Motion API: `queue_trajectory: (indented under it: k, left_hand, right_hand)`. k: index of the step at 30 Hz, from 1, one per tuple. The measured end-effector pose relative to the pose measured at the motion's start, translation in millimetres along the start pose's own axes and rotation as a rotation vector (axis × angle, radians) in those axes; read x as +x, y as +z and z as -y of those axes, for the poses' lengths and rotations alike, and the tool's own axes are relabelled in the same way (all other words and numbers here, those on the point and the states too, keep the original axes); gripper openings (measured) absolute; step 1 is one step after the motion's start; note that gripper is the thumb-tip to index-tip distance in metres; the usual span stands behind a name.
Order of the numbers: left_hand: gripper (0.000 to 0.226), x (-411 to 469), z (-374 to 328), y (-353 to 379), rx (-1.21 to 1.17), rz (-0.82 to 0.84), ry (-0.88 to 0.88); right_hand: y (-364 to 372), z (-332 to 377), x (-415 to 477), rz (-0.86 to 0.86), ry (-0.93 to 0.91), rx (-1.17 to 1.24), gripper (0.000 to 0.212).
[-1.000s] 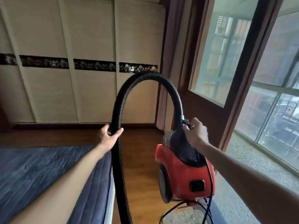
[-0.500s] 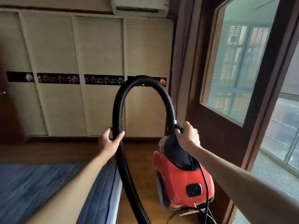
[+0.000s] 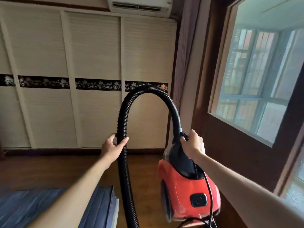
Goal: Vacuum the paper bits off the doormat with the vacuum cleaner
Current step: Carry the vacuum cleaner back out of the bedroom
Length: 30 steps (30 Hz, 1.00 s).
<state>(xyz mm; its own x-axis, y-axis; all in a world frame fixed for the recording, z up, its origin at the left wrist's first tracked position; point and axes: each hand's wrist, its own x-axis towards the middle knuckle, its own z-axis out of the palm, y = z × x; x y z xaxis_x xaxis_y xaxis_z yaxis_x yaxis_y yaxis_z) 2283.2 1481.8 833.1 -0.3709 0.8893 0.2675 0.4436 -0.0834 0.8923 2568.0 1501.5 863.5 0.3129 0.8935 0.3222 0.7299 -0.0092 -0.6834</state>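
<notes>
Right hand (image 3: pixel 193 143) grips the top handle of the red vacuum cleaner (image 3: pixel 185 186), near the dark wooden wall (image 3: pixel 238 153) under the window (image 3: pixel 259 76). Left hand (image 3: pixel 113 146) curls round its black hose (image 3: pixel 122 122), which arches above.

Vac hose (image 3: pixel 124 178) btm end off-frame.

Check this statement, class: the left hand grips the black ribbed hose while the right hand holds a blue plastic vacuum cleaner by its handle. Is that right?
No. The head view shows a red plastic vacuum cleaner, not blue. The left hand grips the black ribbed hose; the right hand holds it by its handle.
</notes>
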Motion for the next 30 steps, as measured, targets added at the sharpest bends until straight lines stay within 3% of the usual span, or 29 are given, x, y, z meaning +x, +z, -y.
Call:
queue_trajectory:
  k: [16,30]
  left_hand:
    - [0.028,224.2,44.4,88.1,-0.026,0.047,-0.060]
    - [0.020,407.5,62.5,162.4,-0.044,-0.053,-0.149]
  right_hand:
    - [121.4,22.5,205.3,0.006,-0.014,0.059,0.021]
    - [233.2,34.8,406.2,0.144,-0.144,0.079,0.023]
